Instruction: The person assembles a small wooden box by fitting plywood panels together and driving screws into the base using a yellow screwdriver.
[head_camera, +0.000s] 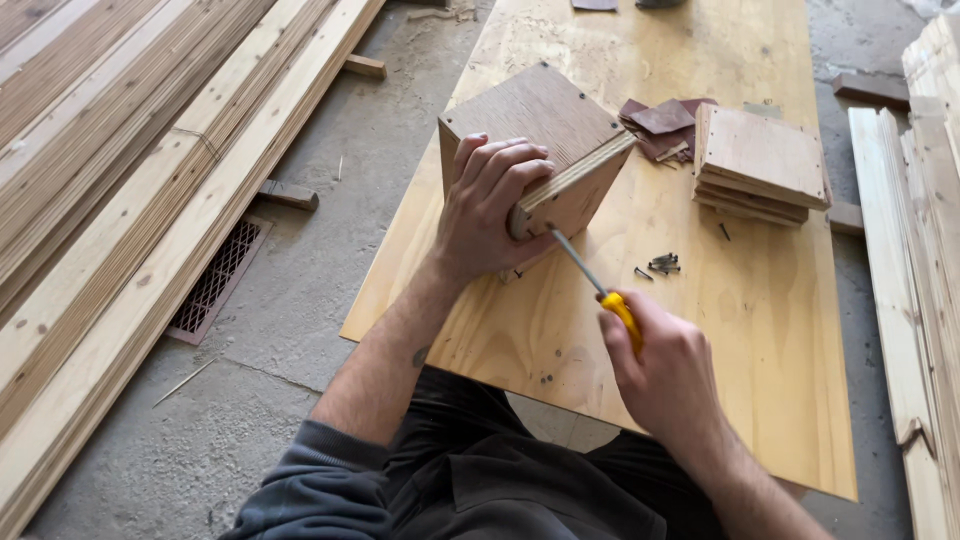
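Seen from above, a person in a dark grey sleeve and dark trousers sits or kneels at the near edge of a large plywood sheet lying on a concrete floor (300, 250), which serves as the worktop (760, 340). Nearest the viewer, the right hand (665, 375) is closed in a fist around the yellow handle of a screwdriver (600, 290). Its thin metal shaft slants up and to the left, and its tip meets the near corner of a small wooden box (545, 130). The left hand (490, 205) is clamped on that box, fingers curled over its upper near edge and thumb side against its front face. The two hands are apart, with the screwdriver shaft between them. The box rests on the worktop, tilted up on one edge, near the middle of the sheet; small dark fastener heads show at the corners of its top panel. Just right of the box, a loose cluster of dark screws (662, 264) lies on the plywood. Beyond them sits a neat stack of square plywood pieces (762, 160), and beside that stack, touching it, some reddish-brown scraps (660, 120). Left of the worktop, long pale timber planks (110, 200) lie side by side on the floor, partly covering a metal floor grate (215, 280). More planks (925, 250) run along the right edge.
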